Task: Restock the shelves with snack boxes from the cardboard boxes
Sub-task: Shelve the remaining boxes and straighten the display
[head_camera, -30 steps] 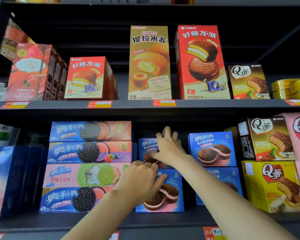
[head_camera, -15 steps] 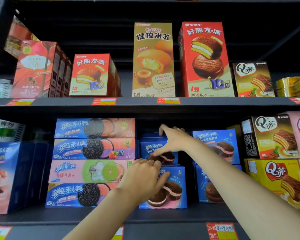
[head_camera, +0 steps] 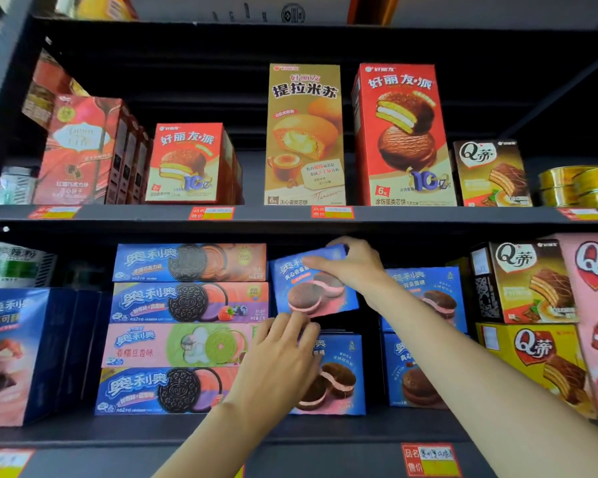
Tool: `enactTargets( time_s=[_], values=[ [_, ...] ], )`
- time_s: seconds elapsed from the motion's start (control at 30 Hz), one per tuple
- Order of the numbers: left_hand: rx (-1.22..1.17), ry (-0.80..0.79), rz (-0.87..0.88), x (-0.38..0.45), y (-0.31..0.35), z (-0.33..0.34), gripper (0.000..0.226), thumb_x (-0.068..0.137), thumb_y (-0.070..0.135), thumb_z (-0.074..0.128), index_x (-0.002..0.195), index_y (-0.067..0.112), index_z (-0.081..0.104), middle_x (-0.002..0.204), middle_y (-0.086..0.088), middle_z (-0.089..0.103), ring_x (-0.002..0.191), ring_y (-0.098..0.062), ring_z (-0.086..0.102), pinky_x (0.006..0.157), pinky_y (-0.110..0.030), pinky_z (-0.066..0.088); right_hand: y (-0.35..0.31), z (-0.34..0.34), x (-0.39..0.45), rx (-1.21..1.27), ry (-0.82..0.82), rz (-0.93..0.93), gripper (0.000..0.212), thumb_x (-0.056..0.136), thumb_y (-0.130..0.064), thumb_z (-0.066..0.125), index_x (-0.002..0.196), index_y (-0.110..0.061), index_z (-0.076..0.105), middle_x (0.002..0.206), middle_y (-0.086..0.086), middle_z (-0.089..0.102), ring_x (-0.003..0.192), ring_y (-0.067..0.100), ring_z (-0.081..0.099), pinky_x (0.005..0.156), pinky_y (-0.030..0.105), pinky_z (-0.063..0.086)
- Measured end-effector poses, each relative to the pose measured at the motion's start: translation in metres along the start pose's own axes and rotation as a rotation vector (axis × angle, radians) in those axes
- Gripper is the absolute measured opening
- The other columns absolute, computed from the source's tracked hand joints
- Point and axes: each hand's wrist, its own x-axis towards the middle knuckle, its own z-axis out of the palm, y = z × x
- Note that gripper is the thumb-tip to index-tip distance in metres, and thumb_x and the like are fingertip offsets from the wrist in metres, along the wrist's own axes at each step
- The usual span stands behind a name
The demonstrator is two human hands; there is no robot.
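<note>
Gripping the upper right corner of a blue cookie box [head_camera: 311, 284], the right hand [head_camera: 354, 267] has its thumb laid across the front face and its fingers curled over the top edge, closed firmly on the carton. The left hand [head_camera: 280, 360] is loosely spread beneath it, fingertips touching the box's lower edge and closed on nothing. The box sits tilted, its left side lower, above a matching blue box [head_camera: 335, 374] that stands on the lower shelf [head_camera: 118, 432]. It lies between the stacked Oreo boxes [head_camera: 187, 326] on the left and another blue column [head_camera: 425, 298] on the right.

To seat it well, the person should probably level the carton first, letting the left fingertips lift the low side while the right hand steers. It then wants sliding straight back until its face is flush with the box below, without nudging the neighbouring stacks askew.
</note>
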Motion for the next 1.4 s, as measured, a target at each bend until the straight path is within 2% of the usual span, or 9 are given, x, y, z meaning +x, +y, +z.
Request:
enactTargets(
  time_s=[0.17,0.3,0.5,0.6,0.67,0.73,0.87,1.0,1.4],
  values=[
    [-0.162,0.143,-0.164,-0.003,-0.011,-0.017,0.037,0.073,0.044,0.050,0.099,0.018,0.047,0.099,-0.002,0.052,0.085,-0.020,0.043,0.072,-0.030,0.032,0.008,0.005,-0.008,0.113,-0.063,0.106,0.061,0.058,-0.049,0.084,0.106,-0.026,0.054,0.115,0.002,0.061,0.103,0.020,0.063,0.093,0.036,0.051],
    [-0.181,0.056,-0.180,-0.001,-0.021,-0.017,0.046,0.070,0.043,0.060,0.106,0.020,0.045,0.106,-0.003,0.049,0.088,-0.020,0.045,0.076,-0.030,0.033,0.012,-0.002,-0.018,0.107,-0.102,0.098,0.060,0.073,-0.042,0.077,0.122,-0.019,0.051,0.113,-0.004,0.044,0.104,0.013,0.047,0.082,0.024,0.037],
    [-0.214,-0.031,-0.181,-0.015,-0.017,-0.011,0.053,0.063,0.030,0.082,0.101,0.023,0.046,0.104,0.003,0.040,0.081,-0.017,0.051,0.068,-0.024,0.044,0.008,-0.007,-0.035,-0.152,-0.049,-0.052,0.056,0.084,-0.040,0.066,0.131,-0.017,0.046,0.134,0.003,0.048,0.124,0.019,0.043,0.087,0.021,0.030],
    [-0.285,-0.024,-0.197,-0.021,-0.018,-0.011,0.051,0.064,0.023,0.082,0.102,0.023,0.048,0.104,0.002,0.040,0.085,-0.017,0.051,0.077,-0.026,0.039,0.006,-0.015,-0.054,-0.293,0.107,-0.273,0.039,0.091,-0.031,0.058,0.127,-0.017,0.050,0.130,0.000,0.048,0.124,0.017,0.041,0.090,0.020,0.028],
    [-0.324,-0.036,-0.239,-0.023,-0.019,-0.012,0.046,0.066,0.019,0.082,0.101,0.021,0.052,0.105,0.001,0.040,0.078,-0.020,0.060,0.072,-0.024,0.040,0.011,-0.019,-0.070,-0.363,0.153,-0.320,0.032,0.094,-0.024,0.053,0.125,-0.019,0.051,0.127,-0.001,0.047,0.117,0.018,0.044,0.089,0.022,0.033],
    [-0.351,-0.058,-0.280,-0.023,-0.015,-0.014,0.038,0.071,0.018,0.079,0.103,0.018,0.058,0.109,-0.001,0.043,0.073,-0.021,0.064,0.060,-0.019,0.042,0.020,-0.018,-0.084,-0.419,0.138,-0.289,0.034,0.095,-0.021,0.050,0.129,-0.022,0.047,0.127,0.001,0.046,0.113,0.019,0.049,0.086,0.026,0.040],
    [-0.461,-0.093,-0.441,-0.021,-0.003,-0.014,0.034,0.085,0.019,0.064,0.117,0.011,0.057,0.127,-0.007,0.042,0.098,-0.025,0.061,0.079,-0.028,0.043,0.038,-0.011,-0.102,-0.409,0.081,-0.196,0.042,0.096,-0.016,0.049,0.136,-0.026,0.042,0.126,0.003,0.049,0.105,0.016,0.056,0.082,0.028,0.047],
    [-0.539,-0.085,-0.525,-0.022,0.003,-0.011,0.034,0.086,0.018,0.063,0.118,0.007,0.057,0.129,-0.008,0.044,0.107,-0.027,0.058,0.092,-0.032,0.045,0.047,-0.005,-0.108,-0.352,0.095,-0.153,0.037,0.095,-0.015,0.050,0.132,-0.022,0.047,0.122,0.002,0.055,0.100,0.014,0.059,0.080,0.033,0.053],
    [-0.566,-0.090,-0.559,-0.018,0.016,-0.008,0.038,0.091,0.018,0.057,0.125,0.004,0.051,0.128,-0.006,0.048,0.113,-0.023,0.055,0.095,-0.029,0.043,0.054,-0.001,-0.106,-0.345,0.130,-0.087,0.036,0.096,-0.014,0.049,0.132,-0.010,0.053,0.123,0.007,0.063,0.113,0.019,0.058,0.093,0.032,0.050]
  ],
)
